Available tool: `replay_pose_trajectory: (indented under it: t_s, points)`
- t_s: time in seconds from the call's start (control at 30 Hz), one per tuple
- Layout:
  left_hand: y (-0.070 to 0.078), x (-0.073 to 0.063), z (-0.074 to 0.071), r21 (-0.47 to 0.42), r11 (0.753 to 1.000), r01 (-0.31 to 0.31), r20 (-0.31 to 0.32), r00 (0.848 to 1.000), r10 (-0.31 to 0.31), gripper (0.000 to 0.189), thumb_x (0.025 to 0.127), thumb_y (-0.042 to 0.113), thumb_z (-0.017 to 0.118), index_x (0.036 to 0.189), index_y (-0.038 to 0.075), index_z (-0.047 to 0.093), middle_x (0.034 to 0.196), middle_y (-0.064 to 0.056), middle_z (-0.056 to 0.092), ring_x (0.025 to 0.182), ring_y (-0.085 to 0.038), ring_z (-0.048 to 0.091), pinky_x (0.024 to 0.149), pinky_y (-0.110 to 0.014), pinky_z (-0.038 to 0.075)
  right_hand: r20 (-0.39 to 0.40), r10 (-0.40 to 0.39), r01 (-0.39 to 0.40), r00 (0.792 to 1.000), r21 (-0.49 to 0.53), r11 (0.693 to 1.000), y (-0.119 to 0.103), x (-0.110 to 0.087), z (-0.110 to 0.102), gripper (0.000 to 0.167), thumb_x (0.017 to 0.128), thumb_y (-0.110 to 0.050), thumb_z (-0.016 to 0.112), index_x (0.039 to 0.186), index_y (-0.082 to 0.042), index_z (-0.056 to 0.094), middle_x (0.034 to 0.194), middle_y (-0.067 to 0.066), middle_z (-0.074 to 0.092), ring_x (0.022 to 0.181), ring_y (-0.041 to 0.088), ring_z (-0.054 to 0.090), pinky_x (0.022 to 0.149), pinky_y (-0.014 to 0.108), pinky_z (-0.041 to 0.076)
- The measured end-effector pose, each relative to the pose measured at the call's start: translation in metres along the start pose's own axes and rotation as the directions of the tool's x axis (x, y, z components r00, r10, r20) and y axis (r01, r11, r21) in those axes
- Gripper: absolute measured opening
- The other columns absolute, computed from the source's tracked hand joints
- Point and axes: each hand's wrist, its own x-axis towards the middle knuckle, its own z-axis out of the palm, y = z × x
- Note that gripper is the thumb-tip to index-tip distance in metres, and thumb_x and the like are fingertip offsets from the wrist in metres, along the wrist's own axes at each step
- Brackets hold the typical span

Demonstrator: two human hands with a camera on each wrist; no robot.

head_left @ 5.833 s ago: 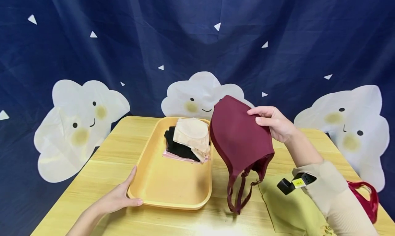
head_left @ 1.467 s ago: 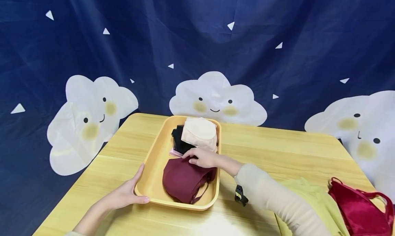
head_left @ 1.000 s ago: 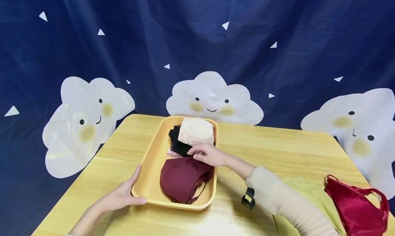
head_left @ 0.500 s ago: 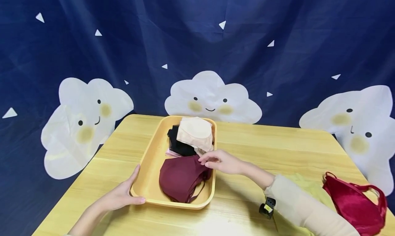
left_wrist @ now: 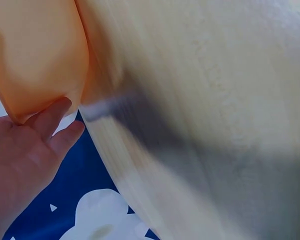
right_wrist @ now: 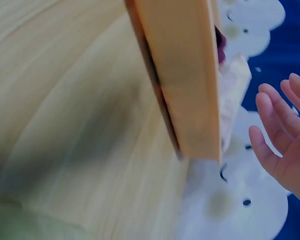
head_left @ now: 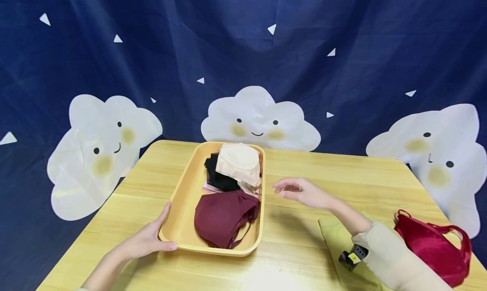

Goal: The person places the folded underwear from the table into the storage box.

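In the head view my left hand [head_left: 146,240] holds the near left corner of a yellow tray [head_left: 179,223], thumb on the front side and fingers along the left side. The left wrist view shows those fingertips [left_wrist: 65,102] right at the tray's corner. Inside the tray, a folded maroon bra [head_left: 218,217] lies at the near end. Behind it are a beige bra [head_left: 239,162] on top, black fabric [head_left: 218,179] and a pink edge of cloth [head_left: 210,188]. My right hand [head_left: 306,192] hovers right of the tray, fingers loosely bent, holding nothing.
A yellow-green garment [head_left: 332,236] lies on the wooden table [head_left: 296,257] beneath my right forearm, partly hidden by the sleeve. To its right is a shiny red bra [head_left: 433,248] with straps. A dark blue curtain [head_left: 243,45] with white clouds hangs behind the table.
The maroon bra, held up right of the tray at first, now lies folded inside it. My right hand has let go and moved right, out past the rim. My left hand stays at the corner.
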Motion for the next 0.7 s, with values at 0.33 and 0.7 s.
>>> replay_pose_trajectory:
  t_s: [0.33,0.7]
  points:
    - [0.000,0.000,0.000,0.010,1.000,0.005,-0.001,1.000,-0.005,0.108,0.076,0.019,0.073,0.142,-0.004,-0.010,0.145,-0.032,-0.008,0.131,-0.049,-0.001,0.087,0.002,0.007,0.005,0.051,-0.050,0.999,-0.038,0.998,0.015,-0.031,-0.031,0.029,0.092,-0.009,0.052,0.116,0.007,0.055,0.106,0.017,0.062,0.095,0.015,0.059,0.082,0.025,0.049]
    - [0.001,0.000,0.001,0.034,0.999,-0.005,-0.014,1.000,0.006,0.109,0.075,0.020,0.073,0.141,-0.008,-0.009,0.144,-0.035,-0.006,0.130,-0.050,0.002,0.086,0.002,0.007,0.103,0.126,-0.119,0.987,-0.071,0.990,0.027,-0.073,-0.053,0.041,0.089,-0.010,0.057,0.122,0.011,0.047,0.111,0.024,0.057,0.096,0.012,0.058,0.082,0.028,0.048]
